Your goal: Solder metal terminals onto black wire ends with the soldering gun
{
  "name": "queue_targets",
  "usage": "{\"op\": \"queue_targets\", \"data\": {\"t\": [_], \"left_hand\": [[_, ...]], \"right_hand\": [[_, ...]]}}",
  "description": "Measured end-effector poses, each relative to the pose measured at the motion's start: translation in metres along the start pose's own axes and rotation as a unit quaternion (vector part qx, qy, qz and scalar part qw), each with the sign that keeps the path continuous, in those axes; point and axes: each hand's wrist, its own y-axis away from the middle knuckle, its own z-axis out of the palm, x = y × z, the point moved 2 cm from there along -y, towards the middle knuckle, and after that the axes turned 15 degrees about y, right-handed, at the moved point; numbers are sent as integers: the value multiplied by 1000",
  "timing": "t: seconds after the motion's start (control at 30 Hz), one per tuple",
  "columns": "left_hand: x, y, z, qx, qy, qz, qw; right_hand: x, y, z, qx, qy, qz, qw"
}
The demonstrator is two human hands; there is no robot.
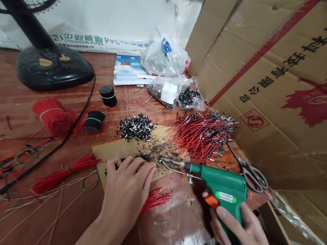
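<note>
A green soldering gun (227, 183) with an orange trigger is gripped in my right hand (248, 231). Its metal tip and thin feed tube point left, close to the fingertips of my left hand (126, 182). That hand lies back-up over a piece of cardboard (112, 152), its fingers bent and pressed together; whatever they hold is hidden beneath them. Short red wires (156, 200) stick out beside its palm. Dark crumbs are scattered around the tip. Just beyond lies a heap of small black and silver parts (137, 127), with a larger pile of red wires with black ends (204, 133) to its right.
Scissors (250, 174) lie near the large carton (244, 49) on the right. Bundled red wires (64, 173) and black bundles (108, 95) are on the left. A fan (54, 67) trails its cable across the table. Plastic bags (166, 58) stand at the back.
</note>
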Motion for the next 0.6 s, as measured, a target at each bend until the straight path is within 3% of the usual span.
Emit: {"op": "queue_targets", "data": {"t": [0.2, 0.6], "left_hand": [[1, -3, 0, 14, 12, 0, 1000], [2, -5, 0, 11, 9, 4, 1000]], "right_hand": [[5, 2, -2, -29, 6, 8, 1000], [5, 2, -4, -30, 25, 1, 999]]}}
